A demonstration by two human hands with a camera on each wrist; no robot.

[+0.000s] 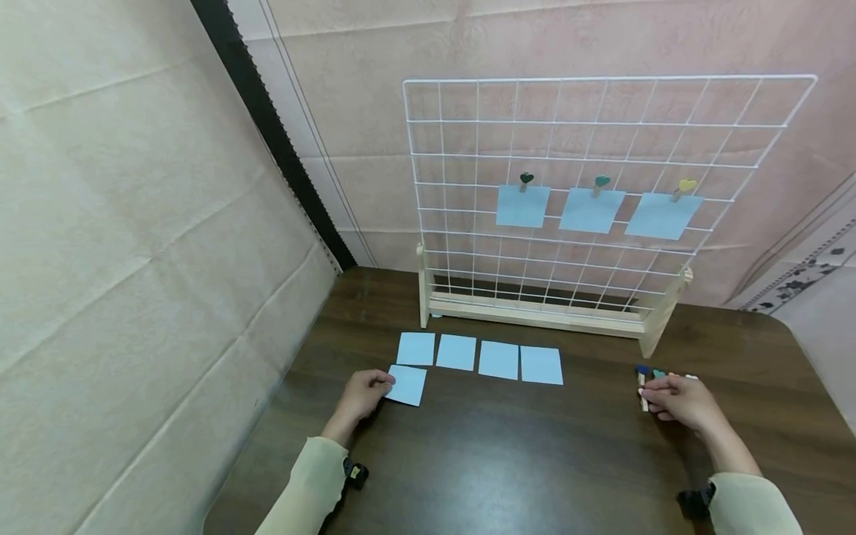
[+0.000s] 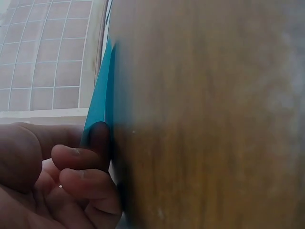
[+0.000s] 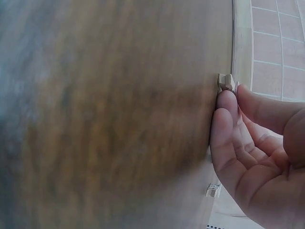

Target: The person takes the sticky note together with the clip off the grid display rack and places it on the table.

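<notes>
At the left of the table, my left hand (image 1: 363, 391) pinches the edge of a light blue paper square (image 1: 406, 385). In the left wrist view the paper (image 2: 99, 102) tilts up slightly from the wood, between thumb and fingers. My right hand (image 1: 682, 401) is on the right side, its thumb and fingertips pinching a small wooden clothespin (image 1: 643, 402) with a dark blue top. The right wrist view shows the clothespin's end (image 3: 225, 82) at the fingertips. Several more clothespins (image 1: 658, 373) lie behind this hand, partly hidden by it.
Several blue squares (image 1: 457, 352) lie in a row on the brown table (image 1: 495, 461). Behind stands a white wire grid (image 1: 461, 215) in a wooden base (image 1: 535, 313). Three blue squares (image 1: 522, 206) hang on it from heart-topped clothespins (image 1: 526, 179). Cloth walls (image 1: 134, 260) surround the table.
</notes>
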